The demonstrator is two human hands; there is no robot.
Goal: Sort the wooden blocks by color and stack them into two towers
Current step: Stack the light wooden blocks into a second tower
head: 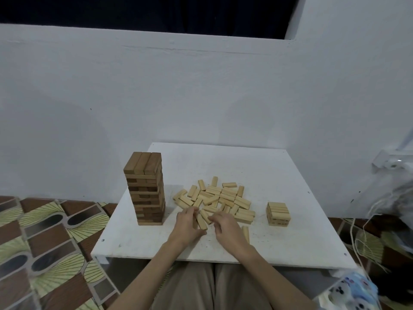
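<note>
A tall tower of dark brown blocks (146, 189) stands at the left of the white table (279, 247). A short stack of light blocks (277, 214) stands at the right. Between them lies a loose pile of light blocks (223, 196). My left hand (186, 227) and my right hand (225, 228) meet at the near edge of the pile, fingers curled around a few light blocks (202, 220) lying between them. One light block (245, 233) lies alone just right of my right hand.
A white wall rises behind the table. A patterned floor mat (44, 238) spreads at the left. Cords and a plastic bag (402, 198) sit at the right, and a blue patterned item (355, 289) lies by my right knee.
</note>
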